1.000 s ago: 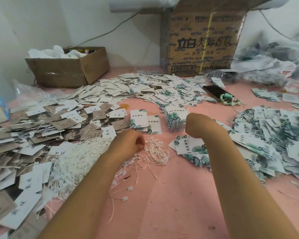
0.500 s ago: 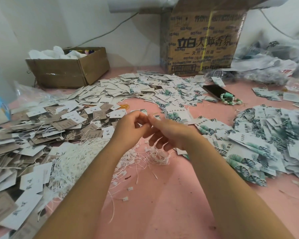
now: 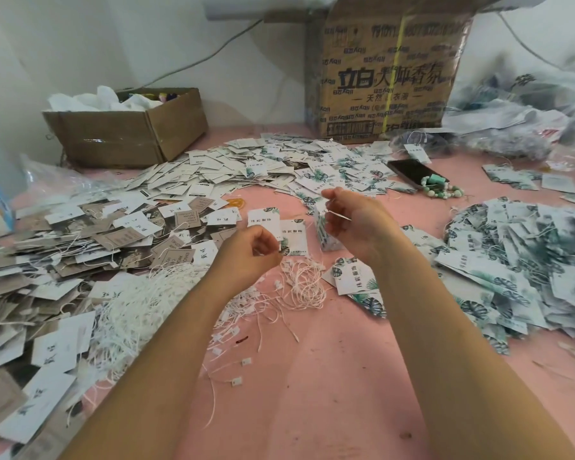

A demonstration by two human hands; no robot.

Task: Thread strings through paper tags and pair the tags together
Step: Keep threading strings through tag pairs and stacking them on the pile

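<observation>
My right hand (image 3: 352, 224) pinches a white string (image 3: 340, 214). The leaf-print tags (image 3: 263, 220) lie flat on the tabletop (image 3: 312, 393) to its left, nearer my curled left hand (image 3: 249, 257), whose hold I cannot tell.

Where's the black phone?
In the head view, the black phone lies far right of centre, beside the green bead bracelet, in front of the big printed box.

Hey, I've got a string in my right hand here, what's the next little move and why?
Probably lower the right hand, which pinches a string end, to the leaf-print tag lying just ahead, and thread it. No tag hangs on the string yet. The left hand is curled, but what it pinches is unclear.
</observation>
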